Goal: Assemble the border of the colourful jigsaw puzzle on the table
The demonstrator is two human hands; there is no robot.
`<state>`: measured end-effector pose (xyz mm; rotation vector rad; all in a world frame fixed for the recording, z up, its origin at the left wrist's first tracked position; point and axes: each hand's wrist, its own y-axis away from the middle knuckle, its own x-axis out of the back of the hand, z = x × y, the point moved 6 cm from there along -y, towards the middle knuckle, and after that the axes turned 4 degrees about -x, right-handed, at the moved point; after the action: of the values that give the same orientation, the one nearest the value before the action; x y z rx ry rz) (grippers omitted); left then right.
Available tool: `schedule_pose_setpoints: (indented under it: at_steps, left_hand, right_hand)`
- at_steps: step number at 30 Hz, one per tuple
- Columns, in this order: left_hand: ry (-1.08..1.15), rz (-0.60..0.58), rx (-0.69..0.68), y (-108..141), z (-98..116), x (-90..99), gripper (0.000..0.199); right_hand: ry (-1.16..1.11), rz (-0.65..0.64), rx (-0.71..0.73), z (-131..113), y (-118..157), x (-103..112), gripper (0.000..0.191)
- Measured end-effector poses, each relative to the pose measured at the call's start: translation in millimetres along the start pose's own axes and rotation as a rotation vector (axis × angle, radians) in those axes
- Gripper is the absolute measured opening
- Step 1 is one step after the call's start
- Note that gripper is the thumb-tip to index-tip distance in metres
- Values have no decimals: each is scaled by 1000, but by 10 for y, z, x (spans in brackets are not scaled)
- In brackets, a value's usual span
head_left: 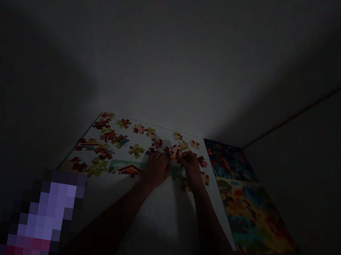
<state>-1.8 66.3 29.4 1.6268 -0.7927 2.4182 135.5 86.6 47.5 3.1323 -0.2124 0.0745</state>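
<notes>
A pixelated purple object (43, 215) is noted nearest the camera, beyond the lower left corner of a white board (158, 224); its kind cannot be told. The scene is dimly lit. Two bare forearms are extended over the board's near half from the bottom of the view.

The left hand (155, 169) is placed near the middle of the board, with its fingers curved down among jigsaw pieces (137, 151). The right hand (190, 167) is set just beside it, towards the right edge, with its fingertips (179, 156) next to a pale jigsaw piece (173, 150). Whether either hand is gripping a piece cannot be told, as the light is poor.

The pieces are scattered across the far half of the board, most densely towards the left corner. A joined section bearing a red roof shape (127, 169) is laid just left of the left hand. Two colourful picture panels (255, 218) are placed along the right edge. A grey wall (181, 60) is seen beyond the far edge.
</notes>
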Motion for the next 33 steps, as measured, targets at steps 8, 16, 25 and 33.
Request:
schedule_pose_setpoints:
  at_steps: [8, 16, 25, 33]
  left_hand:
    - [45, 11, -2, -18, -20, -39, 33]
    - [49, 11, -16, -24, -23, -43, 35]
    - [19, -10, -24, -40, -12, -40, 35]
    - [-11, -22, -29, -48, 11, -32, 35]
  right_hand:
    - [69, 22, -104, 157, 671, 709, 40]
    - [238, -12, -126, 138, 1105, 911, 39]
    - [287, 4, -128, 246, 1102, 879, 35]
    - [326, 6, -92, 341, 1118, 885, 29]
